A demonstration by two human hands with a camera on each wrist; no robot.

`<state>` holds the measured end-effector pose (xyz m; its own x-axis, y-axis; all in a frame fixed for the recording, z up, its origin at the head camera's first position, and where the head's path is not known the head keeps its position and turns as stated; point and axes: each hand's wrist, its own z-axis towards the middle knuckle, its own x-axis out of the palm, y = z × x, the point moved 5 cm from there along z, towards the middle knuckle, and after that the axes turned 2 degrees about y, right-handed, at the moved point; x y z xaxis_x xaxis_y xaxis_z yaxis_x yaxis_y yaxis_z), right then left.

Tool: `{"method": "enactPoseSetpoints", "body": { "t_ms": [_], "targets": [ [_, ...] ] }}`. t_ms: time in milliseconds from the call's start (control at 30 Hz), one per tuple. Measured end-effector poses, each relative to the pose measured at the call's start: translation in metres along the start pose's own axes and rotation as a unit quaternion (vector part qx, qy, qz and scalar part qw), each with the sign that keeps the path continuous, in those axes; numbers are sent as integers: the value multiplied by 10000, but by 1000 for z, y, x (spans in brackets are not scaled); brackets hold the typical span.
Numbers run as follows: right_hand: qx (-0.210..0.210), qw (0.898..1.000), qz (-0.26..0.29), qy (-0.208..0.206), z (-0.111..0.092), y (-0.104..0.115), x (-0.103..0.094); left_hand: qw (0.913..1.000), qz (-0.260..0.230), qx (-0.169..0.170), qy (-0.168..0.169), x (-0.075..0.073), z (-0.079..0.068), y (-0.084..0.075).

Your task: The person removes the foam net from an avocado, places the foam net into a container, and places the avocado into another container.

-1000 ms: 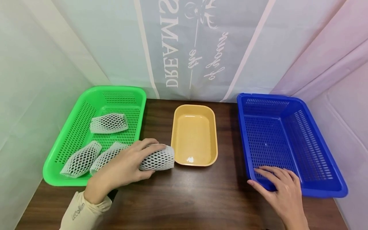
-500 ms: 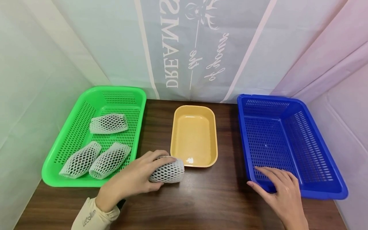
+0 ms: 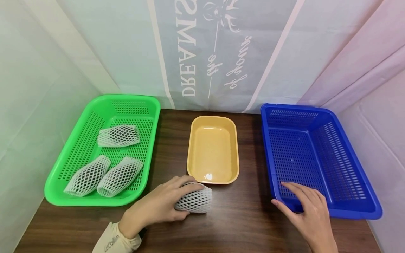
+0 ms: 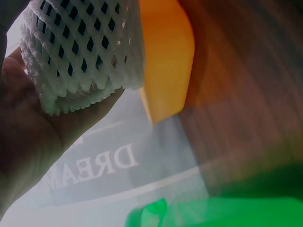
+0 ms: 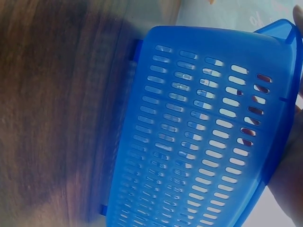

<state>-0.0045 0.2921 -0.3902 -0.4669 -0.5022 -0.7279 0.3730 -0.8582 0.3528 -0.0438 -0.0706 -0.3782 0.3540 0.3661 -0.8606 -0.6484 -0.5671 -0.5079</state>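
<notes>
A pale cloth backdrop [image 3: 205, 52] with mirrored white lettering rises behind everything, the capitals "DREAMS" running up one side. Below it spreads the dark brown wood-grained tabletop [image 3: 237, 225]. The blue basket [image 3: 294, 151] stands on the right, with slotted walls and a perforated floor. On the left is the green basket [image 3: 77, 140], similarly perforated and set at a slight slant. Between the two, well apart from the blue one, sits the shallow yellow tray [image 3: 213, 151], its inside glossy near the front edge. The left hand [image 3: 166, 202], coming out of a cream sleeve [image 3: 115, 240] printed with dark letters, is in front of the tray and grasps the held foam net [image 3: 197, 202], the thumb on the near side and the fingers over the top. The right hand [image 3: 310, 214] holds the blue basket at its near left corner, fingers inside and thumb outside the rim. The held net lies sideways just in front of the tray; whether it touches the tray or the wood I cannot tell. Three more white foam nets lie in the green basket: one farther back [image 3: 118, 136], and two slanting side by side at the front, the left one [image 3: 88, 175] near the right one [image 3: 120, 176]. Darkness shows through their mesh.
</notes>
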Motion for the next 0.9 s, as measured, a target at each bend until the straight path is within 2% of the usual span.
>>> {"method": "enactPoseSetpoints", "body": {
  "t_ms": [233, 467, 767, 900],
  "targets": [
    [-30, 10000, 3, -95, -1, -1, 1, 9991, -289, 63, 299, 26, 7, -1],
    [16, 10000, 8, -56, -2, -1, 2, 9985, -402, 167, 345, 46, 18, -1],
    [-25, 9998, 142, -132, -1, 3, 2, 9987, -360, 63, 357, 61, 22, 2],
    [-310, 9974, 484, -443, 4, 14, 1, 9988, -337, 15, 356, 65, 23, 4]
  ]
}}
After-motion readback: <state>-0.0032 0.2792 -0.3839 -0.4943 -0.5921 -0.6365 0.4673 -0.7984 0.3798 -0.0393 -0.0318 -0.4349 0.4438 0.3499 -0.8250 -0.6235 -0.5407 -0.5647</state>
